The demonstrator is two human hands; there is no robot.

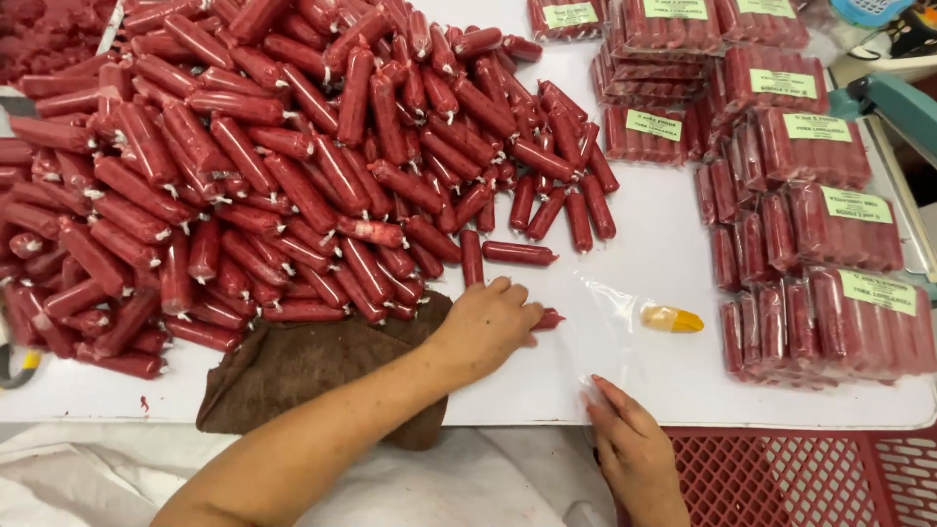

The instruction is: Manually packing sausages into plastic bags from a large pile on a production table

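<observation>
- We see the left hand (485, 327) laid flat over a small red sausage (549, 318) at the mouth of a clear plastic bag (625, 337); only the sausage's end shows past the fingers, which lie close together on top of it. Whether they actually pinch it we cannot tell.
- The right hand (630, 444) rests at the table (664, 224) edge, its fingertips pressing the bag's near corner, fingers together.
- A yellow label (672, 319) lies inside the bag, which lies flat on the white surface.
- We judge each sausage light, firm and smooth-cased, likely slippery; a hold round the middle looks surest, as the clipped ends are narrow.
- We judge the bag limp and thin, best taken by its open edge.
- The loose pile (273, 156) lies to the left, just behind a brown cloth (293, 366); filled packs (820, 224) sit to the right.
</observation>
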